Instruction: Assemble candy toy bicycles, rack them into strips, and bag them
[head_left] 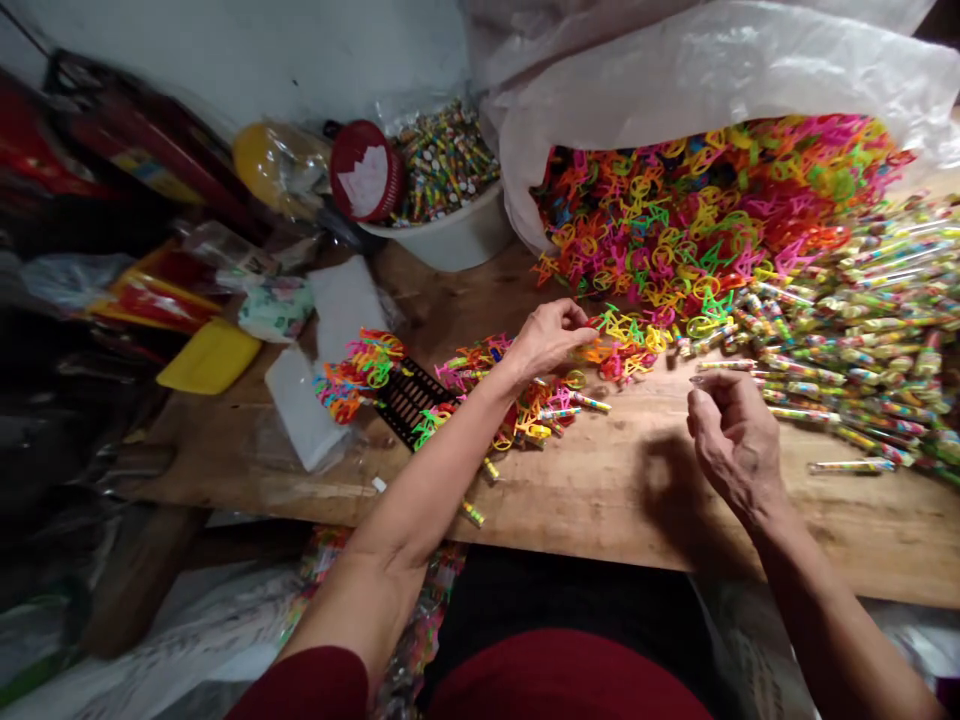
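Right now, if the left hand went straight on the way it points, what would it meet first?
Most likely the loose bright plastic pieces just ahead of the left hand; depth is unclear, so it may already be touching some.

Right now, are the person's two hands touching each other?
No, the left hand and right hand are apart, with wooden tabletop visible between them.

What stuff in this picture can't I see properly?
All in the head view:
Left hand: whether it grips anything; colourful plastic shapes crowd its fingertips.
Right hand: whether it pinches something; too small to tell.
Wrapped tubes: how far they spread; the right edge cuts them off.
Black rack: its full outline; the shapes cover parts.
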